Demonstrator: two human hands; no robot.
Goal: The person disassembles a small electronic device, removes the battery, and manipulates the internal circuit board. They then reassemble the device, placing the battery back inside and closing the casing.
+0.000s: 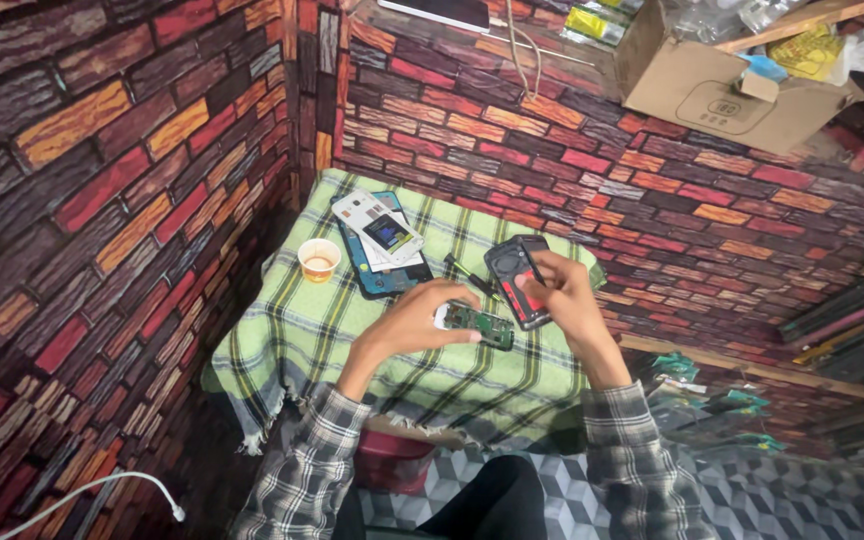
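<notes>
Near the worktop's front edge the left hand pinches the green circuit board while the right hand grips the dark phone shell; best hold the board by its edges, level and steady.

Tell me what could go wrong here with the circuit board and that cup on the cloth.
The left hand pinches the green circuit board near the cloth's front edge; it could slip off. The small cup holds liquid beside the stacked phones; a bump might spill it onto them.
</notes>
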